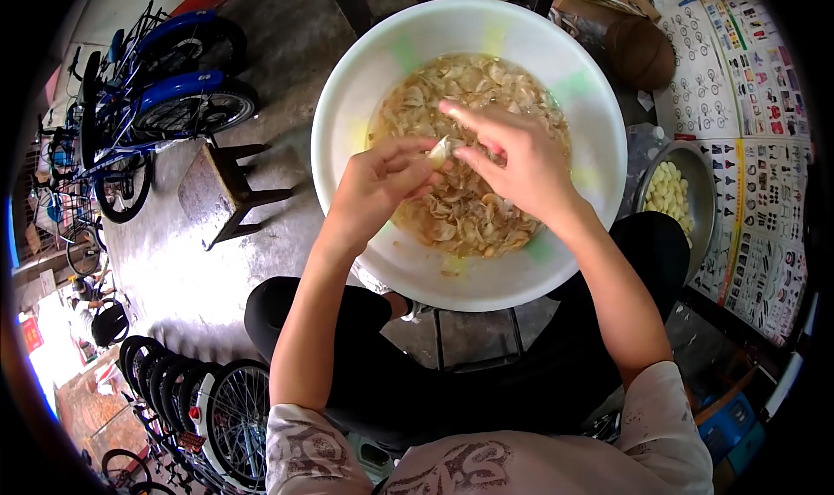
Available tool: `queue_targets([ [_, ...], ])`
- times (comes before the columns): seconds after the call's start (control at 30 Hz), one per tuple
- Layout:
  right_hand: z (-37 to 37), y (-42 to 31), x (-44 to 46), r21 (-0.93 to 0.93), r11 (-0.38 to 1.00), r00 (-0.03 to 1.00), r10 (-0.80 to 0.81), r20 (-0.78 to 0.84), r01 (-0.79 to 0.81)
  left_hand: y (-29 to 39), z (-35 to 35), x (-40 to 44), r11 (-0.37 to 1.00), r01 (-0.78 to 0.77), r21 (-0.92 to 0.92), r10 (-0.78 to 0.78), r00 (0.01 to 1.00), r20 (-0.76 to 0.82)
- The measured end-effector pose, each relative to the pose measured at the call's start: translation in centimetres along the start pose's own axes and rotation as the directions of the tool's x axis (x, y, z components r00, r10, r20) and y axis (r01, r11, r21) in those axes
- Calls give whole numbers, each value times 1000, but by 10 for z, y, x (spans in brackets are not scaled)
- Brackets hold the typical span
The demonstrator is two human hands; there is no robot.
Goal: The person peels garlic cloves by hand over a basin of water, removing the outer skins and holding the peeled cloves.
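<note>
My left hand (387, 182) pinches a pale garlic clove (441, 153) between thumb and fingers, above a large white basin (469, 285). Close on its right, my right hand (512, 156) has its thumb near the clove and its index finger stretched out, with a gap between them. Nothing can be seen in its grasp. In the basin below, many loose garlic skins (473, 225) float in cloudy water. A metal bowl (708, 182) of peeled white cloves (667, 195) stands to the right of the basin.
Printed sheets (747, 147) lie around the bowl at the right. A small stool (208, 191) stands on the floor to the left. Blue bicycles (174, 86) are at the upper left, and several tyres (174, 378) at the lower left. A person (84, 308) is far off left.
</note>
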State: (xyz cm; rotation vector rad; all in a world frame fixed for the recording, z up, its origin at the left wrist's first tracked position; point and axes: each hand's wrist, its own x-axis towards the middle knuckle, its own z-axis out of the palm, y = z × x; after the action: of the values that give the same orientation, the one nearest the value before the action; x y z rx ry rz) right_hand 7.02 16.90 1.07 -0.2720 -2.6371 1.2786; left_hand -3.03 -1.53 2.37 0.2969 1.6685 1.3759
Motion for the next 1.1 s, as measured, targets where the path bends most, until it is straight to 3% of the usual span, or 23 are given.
queue_targets([
  [0.03,2,2,0,-14,986,986,-168,3,168,-2,-1,1,1000,-7,26,7,1000,25],
  [0.33,3,9,-4,6,959,959,-282,-25,282,-1,3,1,996,-50,78,44,995,84],
  [0.5,2,7,-4,60,976,977,-211,12,210,4,3,0,997,-48,55,43,996,79],
  [0.57,1,4,-4,104,978,983,-183,20,180,6,3,0,972,-172,163,156,982,103],
  [0.63,-1,-2,-4,241,970,994,-64,88,41,8,6,-1,964,-173,204,163,984,66],
  [0.7,2,-3,-5,282,959,996,-57,75,34,7,8,-1,954,-173,244,172,985,28],
  [0.8,2,-6,-6,335,942,997,-36,71,10,-3,7,2,912,-296,285,308,951,0],
  [0.9,1,-5,-7,378,926,996,-31,89,-5,-6,8,3,927,-335,171,344,939,-26],
  [0.97,1,-4,-7,408,913,994,-41,97,-3,-3,14,-1,954,-217,-206,216,976,-28],
  [1.1,-1,-3,-9,499,867,988,-59,141,-20,-6,20,0,953,-153,-263,144,988,-54],
])
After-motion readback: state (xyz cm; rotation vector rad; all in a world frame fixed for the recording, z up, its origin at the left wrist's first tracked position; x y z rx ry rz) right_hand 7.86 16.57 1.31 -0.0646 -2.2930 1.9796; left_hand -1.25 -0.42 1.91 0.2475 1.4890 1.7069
